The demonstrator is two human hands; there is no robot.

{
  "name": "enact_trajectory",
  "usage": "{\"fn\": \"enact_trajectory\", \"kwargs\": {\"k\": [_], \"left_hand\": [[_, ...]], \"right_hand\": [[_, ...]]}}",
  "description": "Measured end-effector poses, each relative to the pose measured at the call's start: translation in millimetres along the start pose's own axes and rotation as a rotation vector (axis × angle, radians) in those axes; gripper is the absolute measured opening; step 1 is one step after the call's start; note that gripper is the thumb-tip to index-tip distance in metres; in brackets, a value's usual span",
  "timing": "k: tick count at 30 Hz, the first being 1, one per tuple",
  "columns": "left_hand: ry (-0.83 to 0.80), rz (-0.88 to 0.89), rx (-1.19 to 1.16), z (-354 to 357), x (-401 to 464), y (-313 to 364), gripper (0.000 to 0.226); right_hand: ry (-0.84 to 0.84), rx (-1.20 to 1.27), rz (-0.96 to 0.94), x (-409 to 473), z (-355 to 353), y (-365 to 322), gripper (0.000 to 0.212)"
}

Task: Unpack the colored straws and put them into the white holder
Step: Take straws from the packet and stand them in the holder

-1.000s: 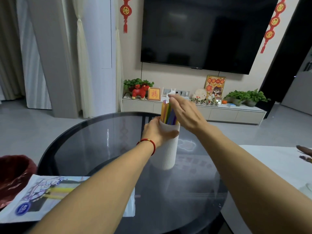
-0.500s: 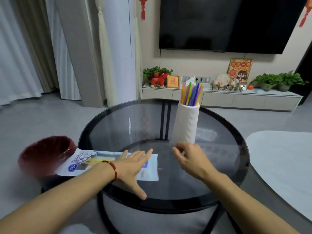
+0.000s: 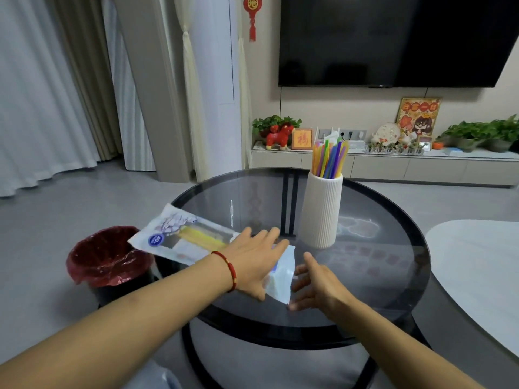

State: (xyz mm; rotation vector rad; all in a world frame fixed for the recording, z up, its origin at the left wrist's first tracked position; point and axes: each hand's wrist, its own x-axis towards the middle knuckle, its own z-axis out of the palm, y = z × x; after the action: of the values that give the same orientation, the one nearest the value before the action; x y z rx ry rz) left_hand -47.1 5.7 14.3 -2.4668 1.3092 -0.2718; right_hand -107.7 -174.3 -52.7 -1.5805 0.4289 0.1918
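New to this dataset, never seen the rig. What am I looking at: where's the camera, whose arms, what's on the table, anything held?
There is no machine here. A person wears one wide-angle camera on the head, looking forward and down, so the two bare arms coming in from the bottom are their own.

On the round dark glass table stands a ribbed white holder with colored straws upright in it. Nearer the person lies a flat straw package; yellow straws show through its clear window.

The left hand, with a red bracelet at the wrist, lies flat on the package with fingers spread. The right hand is open at the package's near end. Neither has closed a grip on anything.

A bin with a red liner sits on the floor to the left.
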Motion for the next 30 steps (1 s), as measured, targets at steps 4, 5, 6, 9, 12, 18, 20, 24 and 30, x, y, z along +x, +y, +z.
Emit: {"fn": "enact_trajectory", "kwargs": {"k": [4,5,6,9,12,18,20,24,30], "left_hand": [[0.08,0.087,0.349,-25.1,7.2,11.2,0.128],[0.078,0.099,0.385,-28.6,9.5,13.3,0.125],[0.077,0.104,0.415,-31.1,11.0,14.4,0.12],[0.076,0.077,0.468,-34.1,10.5,11.0,0.112],[0.034,0.042,0.472,-34.9,10.0,2.4,0.122],[-0.001,-0.009,0.445,-28.0,7.5,-10.0,0.127],[0.007,0.0,0.459,-28.3,7.0,-8.1,0.127],[0.038,0.05,0.569,-38.0,9.1,2.0,0.104],[0.123,0.098,0.69,-39.6,8.9,-0.3,0.069]], "right_hand": [[-0.133,0.257,0.074,-3.0,14.1,2.4,0.064],[-0.133,0.303,0.07,-4.0,16.8,3.3,0.056],[-0.129,0.357,0.065,-4.4,18.8,4.0,0.047],[-0.168,0.485,0.051,-3.6,19.4,2.2,0.031],[-0.173,0.539,0.031,-1.0,14.3,-1.4,0.028],[-0.301,0.555,-0.042,2.2,-0.8,0.5,0.03],[-0.304,0.553,-0.036,4.6,-1.6,4.1,0.033],[-0.324,0.657,0.006,11.6,3.1,7.7,0.033],[-0.263,0.637,0.111,11.2,11.9,1.8,0.04]]}}
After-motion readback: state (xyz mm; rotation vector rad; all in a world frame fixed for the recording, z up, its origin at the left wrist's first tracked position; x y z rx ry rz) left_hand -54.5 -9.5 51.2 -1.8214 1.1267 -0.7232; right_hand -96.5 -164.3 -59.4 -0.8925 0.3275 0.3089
